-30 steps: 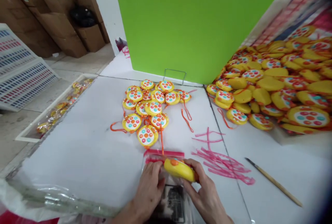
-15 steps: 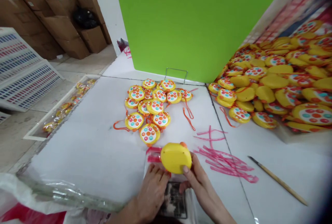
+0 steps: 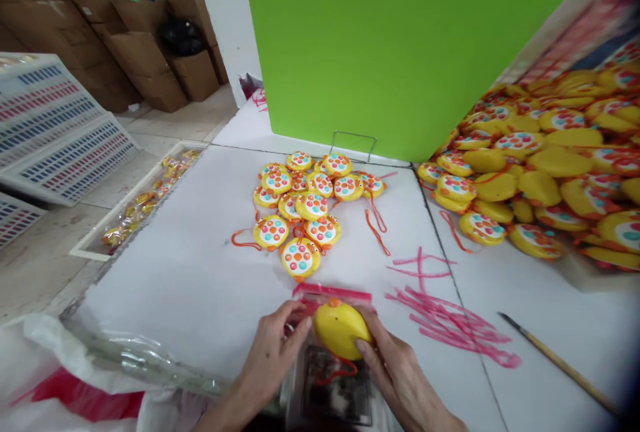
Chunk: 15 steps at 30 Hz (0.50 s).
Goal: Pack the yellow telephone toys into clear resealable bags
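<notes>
My right hand [image 3: 395, 372] grips a yellow round toy [image 3: 341, 329], its plain back facing up, at the mouth of a clear plastic bag [image 3: 330, 385] with a pink strip along its top edge. The toy's orange cord trails inside the bag. My left hand [image 3: 273, 352] pinches the bag's left edge, fingers closed on the plastic. Both hands are at the near edge of the white table [image 3: 200, 285]. A cluster of several yellow toys with coloured dots [image 3: 310, 209] and orange cords lies just beyond the bag.
A large heap of the same toys [image 3: 545, 165] fills the right side. A thin brush [image 3: 555, 362] lies at the near right beside pink scribbles [image 3: 440, 315]. A green board [image 3: 400, 45] stands behind. A tray of bagged toys [image 3: 145, 199] and cardboard boxes [image 3: 145, 52] are at left.
The toy was lifted upright above the bag half a second ago; now it is lowered into the bag's mouth. My left hand has moved from the bag's middle to its left edge.
</notes>
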Tool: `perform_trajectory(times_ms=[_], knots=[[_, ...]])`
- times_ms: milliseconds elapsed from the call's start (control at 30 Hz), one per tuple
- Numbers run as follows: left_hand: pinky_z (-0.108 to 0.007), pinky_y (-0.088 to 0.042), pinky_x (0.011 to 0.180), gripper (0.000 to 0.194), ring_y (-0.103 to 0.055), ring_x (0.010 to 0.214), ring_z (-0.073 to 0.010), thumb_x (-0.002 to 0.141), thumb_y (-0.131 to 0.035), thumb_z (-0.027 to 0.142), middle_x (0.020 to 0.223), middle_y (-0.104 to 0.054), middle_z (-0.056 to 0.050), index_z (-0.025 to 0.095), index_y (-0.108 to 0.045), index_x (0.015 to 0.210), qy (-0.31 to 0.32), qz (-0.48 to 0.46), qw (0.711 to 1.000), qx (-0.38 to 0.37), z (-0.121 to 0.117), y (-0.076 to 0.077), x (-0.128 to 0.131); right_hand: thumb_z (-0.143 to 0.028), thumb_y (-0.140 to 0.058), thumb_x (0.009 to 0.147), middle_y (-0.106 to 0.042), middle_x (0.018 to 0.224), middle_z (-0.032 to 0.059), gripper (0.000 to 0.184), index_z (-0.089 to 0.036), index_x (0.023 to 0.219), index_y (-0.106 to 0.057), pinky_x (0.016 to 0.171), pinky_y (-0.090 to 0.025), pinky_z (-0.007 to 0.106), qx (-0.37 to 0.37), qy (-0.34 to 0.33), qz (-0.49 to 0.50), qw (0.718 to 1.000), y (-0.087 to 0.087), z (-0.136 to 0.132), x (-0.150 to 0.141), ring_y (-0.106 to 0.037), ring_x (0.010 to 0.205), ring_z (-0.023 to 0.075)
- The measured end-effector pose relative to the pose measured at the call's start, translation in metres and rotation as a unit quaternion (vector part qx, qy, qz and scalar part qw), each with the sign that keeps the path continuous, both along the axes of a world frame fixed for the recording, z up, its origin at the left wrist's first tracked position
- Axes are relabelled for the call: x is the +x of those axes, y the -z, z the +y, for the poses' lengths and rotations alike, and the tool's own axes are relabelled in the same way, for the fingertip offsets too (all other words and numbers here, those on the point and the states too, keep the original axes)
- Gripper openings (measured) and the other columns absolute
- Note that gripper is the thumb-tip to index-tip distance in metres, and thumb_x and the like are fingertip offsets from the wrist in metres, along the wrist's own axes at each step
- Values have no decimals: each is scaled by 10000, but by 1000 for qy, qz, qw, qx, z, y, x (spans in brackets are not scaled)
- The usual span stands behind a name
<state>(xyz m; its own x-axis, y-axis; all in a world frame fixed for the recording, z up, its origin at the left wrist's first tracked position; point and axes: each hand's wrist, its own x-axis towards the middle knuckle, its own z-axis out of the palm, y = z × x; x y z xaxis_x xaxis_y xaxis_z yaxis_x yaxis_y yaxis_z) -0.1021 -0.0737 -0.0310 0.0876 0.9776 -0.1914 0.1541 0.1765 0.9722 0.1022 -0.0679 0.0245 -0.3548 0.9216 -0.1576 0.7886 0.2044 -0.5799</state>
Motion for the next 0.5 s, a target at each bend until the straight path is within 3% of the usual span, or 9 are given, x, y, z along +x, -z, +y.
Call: perform_trajectory(times_ms=[67, 133, 233, 333, 500], knots=[[-227, -416, 612, 187, -567, 682, -160, 860, -434, 291, 734, -628, -26, 174, -565, 794, 26, -46, 998, -17, 2, 3, 5, -315, -303, 930, -625, 1123, 84, 387, -249, 1300, -395, 756, -513, 269, 14, -27, -19, 999, -2, 3, -1, -634, 934, 194], [-220, -399, 578, 201, -537, 629, -147, 855, -427, 290, 670, -588, -12, 173, -524, 724, 17, -55, 998, -15, 3, 6, 11, -293, -282, 935, -652, 1055, 74, 358, -254, 1236, -472, 716, -517, 268, 25, -55, -65, 996, -4, 6, -1, -654, 868, 193], [-228, -420, 585, 195, -546, 618, -145, 855, -433, 315, 654, -569, -5, 176, -486, 728, 6, -100, 994, -31, 3, 7, 16, -285, -313, 934, -671, 784, 33, 321, -248, 905, -631, 575, -492, 246, 11, -130, -163, 978, -7, 10, 0, -651, 642, 172], [-255, -465, 608, 195, -593, 660, -162, 849, -439, 344, 722, -608, -28, 174, -476, 760, 12, -196, 977, -81, 3, 5, 17, -296, -393, 913, -623, 665, 16, 334, -228, 661, -601, 484, -431, 250, 19, -186, -242, 952, -6, 13, -4, -613, 551, 172], [-268, -456, 614, 226, -592, 682, -181, 790, -508, 360, 701, -619, -43, 141, -558, 769, 37, -228, 965, -125, 4, 7, 16, -233, -472, 882, -621, 807, 34, 148, -228, 806, -600, 584, -440, 262, 103, -123, -198, 967, -1, 15, -23, -605, 739, 188]])
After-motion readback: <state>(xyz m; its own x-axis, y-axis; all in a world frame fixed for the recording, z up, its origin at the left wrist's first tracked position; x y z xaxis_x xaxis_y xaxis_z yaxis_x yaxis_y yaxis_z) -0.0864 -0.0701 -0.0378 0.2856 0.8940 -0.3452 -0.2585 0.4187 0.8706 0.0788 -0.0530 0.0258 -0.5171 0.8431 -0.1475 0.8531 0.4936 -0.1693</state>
